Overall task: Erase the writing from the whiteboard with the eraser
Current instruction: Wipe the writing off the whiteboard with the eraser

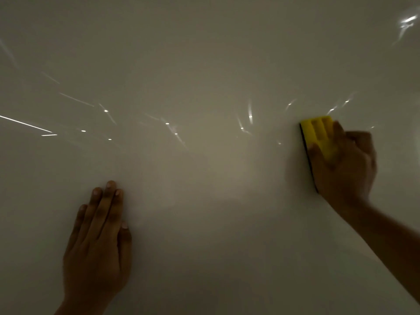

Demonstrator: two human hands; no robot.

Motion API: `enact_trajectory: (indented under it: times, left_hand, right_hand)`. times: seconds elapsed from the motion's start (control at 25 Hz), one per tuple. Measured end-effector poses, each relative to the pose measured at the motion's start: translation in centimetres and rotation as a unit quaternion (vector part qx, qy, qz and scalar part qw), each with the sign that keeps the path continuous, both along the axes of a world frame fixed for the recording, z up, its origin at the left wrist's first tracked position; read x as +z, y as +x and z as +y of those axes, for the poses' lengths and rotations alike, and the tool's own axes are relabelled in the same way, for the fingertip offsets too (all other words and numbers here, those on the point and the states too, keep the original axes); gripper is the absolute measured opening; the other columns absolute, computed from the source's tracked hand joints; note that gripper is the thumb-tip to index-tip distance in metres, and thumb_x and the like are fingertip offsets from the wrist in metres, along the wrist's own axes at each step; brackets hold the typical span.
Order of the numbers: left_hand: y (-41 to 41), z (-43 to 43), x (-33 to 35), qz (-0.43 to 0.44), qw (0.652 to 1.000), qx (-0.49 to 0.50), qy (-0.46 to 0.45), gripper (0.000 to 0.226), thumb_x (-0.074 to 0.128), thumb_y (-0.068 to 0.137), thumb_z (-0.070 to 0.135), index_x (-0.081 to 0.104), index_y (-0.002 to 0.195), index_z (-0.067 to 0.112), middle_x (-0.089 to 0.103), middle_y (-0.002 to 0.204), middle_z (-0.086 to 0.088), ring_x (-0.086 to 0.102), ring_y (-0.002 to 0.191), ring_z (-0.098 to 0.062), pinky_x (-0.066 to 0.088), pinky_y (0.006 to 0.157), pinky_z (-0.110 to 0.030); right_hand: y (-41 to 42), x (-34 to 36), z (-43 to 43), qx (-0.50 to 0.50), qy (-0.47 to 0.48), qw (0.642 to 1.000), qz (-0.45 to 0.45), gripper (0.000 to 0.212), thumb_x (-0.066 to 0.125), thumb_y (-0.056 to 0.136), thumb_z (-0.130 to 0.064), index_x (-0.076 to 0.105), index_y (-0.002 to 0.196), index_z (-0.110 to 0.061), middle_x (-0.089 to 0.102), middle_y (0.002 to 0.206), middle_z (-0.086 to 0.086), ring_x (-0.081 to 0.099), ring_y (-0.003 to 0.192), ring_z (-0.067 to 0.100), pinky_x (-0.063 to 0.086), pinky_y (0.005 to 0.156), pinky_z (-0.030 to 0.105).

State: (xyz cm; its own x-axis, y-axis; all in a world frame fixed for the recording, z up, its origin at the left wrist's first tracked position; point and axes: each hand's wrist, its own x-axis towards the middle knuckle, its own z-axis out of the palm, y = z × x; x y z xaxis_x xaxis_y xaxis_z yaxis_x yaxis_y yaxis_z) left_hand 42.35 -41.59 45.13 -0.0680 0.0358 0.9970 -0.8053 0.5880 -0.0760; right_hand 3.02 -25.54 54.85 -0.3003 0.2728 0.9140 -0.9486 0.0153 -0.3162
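Observation:
A glossy whiteboard (204,64) fills the whole view in dim light. No writing shows on it, only streaks of reflected light. My right hand (343,164) grips a yellow eraser (318,130) with a dark pad edge, held against the board at the right. The lower half of the eraser is hidden under my fingers. My left hand (97,242) lies flat on the board at the lower left, fingers straight and close together, holding nothing.
Bright reflections (27,125) streak across the left and middle of the board, and another glare patch (408,21) sits at the top right. No edge or frame of the board is in view.

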Motion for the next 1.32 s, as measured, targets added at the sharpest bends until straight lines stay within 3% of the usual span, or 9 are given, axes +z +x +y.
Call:
enact_trajectory:
  times: [0.28,0.6,0.68,0.76,0.92,1.0,1.08,1.2,1.32]
  left_hand:
    - [0.2,0.1,0.1,-0.015,1.0,0.014,0.019,0.058,0.027,0.101,0.024,0.029,0.156,0.008,0.028,0.166,-0.009,0.02,0.157,-0.022,0.014,0.129,-0.038]
    - [0.3,0.6,0.1,-0.014,1.0,0.01,0.011,0.054,0.027,0.103,0.022,0.034,0.154,0.005,0.032,0.165,-0.011,0.023,0.156,-0.025,0.02,0.128,-0.042]
    - [0.3,0.5,0.1,-0.018,1.0,0.008,0.009,0.054,0.027,0.103,0.023,0.034,0.154,0.005,0.031,0.165,-0.011,0.022,0.156,-0.024,0.016,0.129,-0.038]
    - [0.4,0.5,0.1,-0.017,1.0,0.003,0.008,0.054,0.029,0.102,0.022,0.035,0.154,0.005,0.03,0.165,-0.011,0.021,0.156,-0.023,0.014,0.129,-0.037]
    - [0.3,0.5,0.4,-0.011,1.0,-0.013,0.008,0.055,0.029,0.102,0.021,0.034,0.154,0.005,0.03,0.165,-0.011,0.023,0.156,-0.025,0.014,0.129,-0.038]
    - [0.0,0.7,0.2,-0.006,0.999,-0.025,0.025,0.055,0.03,0.102,0.02,0.032,0.155,0.006,0.028,0.166,-0.011,0.021,0.156,-0.025,0.012,0.129,-0.038]
    - [-0.2,1.1,0.2,0.016,0.997,-0.052,0.053,0.054,0.03,0.102,0.02,0.033,0.155,0.006,0.027,0.166,-0.012,0.018,0.157,-0.025,0.01,0.13,-0.037]
    - [-1.1,3.6,-0.2,0.038,0.984,-0.128,0.119,0.054,0.039,0.1,0.019,0.035,0.152,0.002,0.023,0.167,-0.018,0.015,0.157,-0.03,0.014,0.13,-0.043]
    - [-2.6,7.3,-3.9,-0.076,0.976,-0.154,0.132,0.063,0.054,0.094,0.03,0.039,0.151,0.005,0.028,0.166,-0.013,0.019,0.156,-0.028,0.025,0.127,-0.044]
  right_hand:
    - [13.1,6.7,-4.4,0.043,0.041,0.976,0.211,0.054,0.066,0.078,-0.044,0.061,0.127,-0.02,0.06,0.108,0.011,0.057,0.091,0.039,0.05,0.077,0.041]
    - [15.6,-11.3,-3.3,0.077,0.253,0.801,0.537,0.046,0.07,0.076,-0.039,0.069,0.116,-0.016,0.069,0.097,-0.001,0.051,0.07,0.025,0.043,0.06,0.034]
    - [15.9,-11.7,-3.2,0.071,0.268,0.807,0.521,0.04,0.066,0.08,-0.04,0.07,0.111,-0.016,0.068,0.096,0.0,0.051,0.07,0.025,0.039,0.061,0.034]
    - [15.2,-9.3,-3.1,0.047,0.244,0.867,0.432,0.033,0.061,0.081,-0.045,0.069,0.1,-0.02,0.067,0.094,0.005,0.055,0.072,0.03,0.041,0.061,0.036]
    - [9.8,-7.2,-0.5,0.034,0.103,0.994,0.018,0.048,0.069,0.08,-0.042,0.062,0.119,-0.015,0.059,0.103,0.014,0.059,0.092,0.04,0.052,0.074,0.044]
    - [10.1,-12.4,0.7,0.054,0.124,0.989,-0.051,0.041,0.07,0.078,-0.04,0.068,0.109,-0.014,0.061,0.1,0.013,0.061,0.093,0.04,0.051,0.076,0.042]
    - [12.9,-19.3,1.3,0.089,0.232,0.968,0.016,0.027,0.064,0.077,-0.041,0.071,0.086,-0.017,0.064,0.087,0.007,0.063,0.08,0.038,0.051,0.066,0.037]
    - [15.6,-25.8,3.4,0.196,0.356,0.912,0.058,0.048,0.077,0.07,-0.036,0.071,0.113,-0.017,0.067,0.101,-0.002,0.068,0.082,0.025,0.056,0.07,0.033]
    - [15.6,-26.6,6.0,0.244,0.36,0.9,-0.031,0.063,0.081,0.068,-0.037,0.063,0.127,-0.024,0.065,0.108,-0.01,0.066,0.091,0.011,0.056,0.076,0.03]
